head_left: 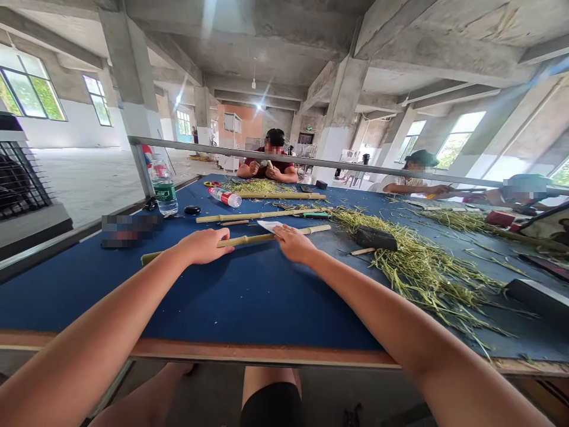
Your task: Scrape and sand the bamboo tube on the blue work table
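Observation:
A long pale bamboo pole (242, 242) lies across the blue table top, running from lower left to upper right. My left hand (202, 246) curls over the pole and holds it against the table. To the right, my right hand (293, 244) presses a folded white sheet (268, 226) onto the pole. The part of the pole beneath each hand is hidden. Two more bamboo poles (260, 215) lie just beyond my hands, and another (280, 196) lies farther off.
Green fibre heaps (427, 273) and a black mallet (377, 238) lie to my right. Two water bottles (164, 188) stand or lie at left. Seated co-workers (271, 160) work across the table. A metal rail (311, 160) spans it.

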Tool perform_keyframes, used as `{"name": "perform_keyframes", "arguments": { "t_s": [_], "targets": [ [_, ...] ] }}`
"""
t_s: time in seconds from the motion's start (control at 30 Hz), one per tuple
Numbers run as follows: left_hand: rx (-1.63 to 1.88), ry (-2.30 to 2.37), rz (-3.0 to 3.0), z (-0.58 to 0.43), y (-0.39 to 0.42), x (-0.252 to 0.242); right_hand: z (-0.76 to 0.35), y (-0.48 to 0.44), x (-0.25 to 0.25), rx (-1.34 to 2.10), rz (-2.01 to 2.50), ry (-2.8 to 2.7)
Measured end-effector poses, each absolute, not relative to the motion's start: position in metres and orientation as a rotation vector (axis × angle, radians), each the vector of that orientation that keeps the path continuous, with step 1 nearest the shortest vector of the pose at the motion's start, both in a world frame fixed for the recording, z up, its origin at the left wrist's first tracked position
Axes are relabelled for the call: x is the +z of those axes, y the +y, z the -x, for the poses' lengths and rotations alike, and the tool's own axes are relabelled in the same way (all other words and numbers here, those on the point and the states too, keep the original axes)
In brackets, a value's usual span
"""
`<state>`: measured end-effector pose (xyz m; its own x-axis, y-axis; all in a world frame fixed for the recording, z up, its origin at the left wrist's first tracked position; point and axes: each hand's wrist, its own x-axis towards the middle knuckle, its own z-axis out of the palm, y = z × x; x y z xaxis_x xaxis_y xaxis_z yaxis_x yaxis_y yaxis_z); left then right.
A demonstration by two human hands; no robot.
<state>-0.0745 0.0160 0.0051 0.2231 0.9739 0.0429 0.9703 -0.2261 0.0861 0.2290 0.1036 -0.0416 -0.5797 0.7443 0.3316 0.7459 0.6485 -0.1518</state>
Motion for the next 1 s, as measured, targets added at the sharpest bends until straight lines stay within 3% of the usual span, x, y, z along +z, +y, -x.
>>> {"name": "perform_keyframes", "arguments": {
  "t_s": [0.23,0.6,1.0],
  "targets": [
    [0.139,1.929,-2.42,0.073,0.016,0.005,-0.203,0.078,-0.036,0.011,0.871,-2.61],
    [0.147,1.94,-2.397,0.073,0.019,0.005,-0.248,0.113,-0.03,-0.054,1.408,-2.528],
    [0.211,1.924,-2.238,0.08,0.019,0.009,-0.24,0.104,-0.034,-0.186,1.391,-2.554]
  ]
}}
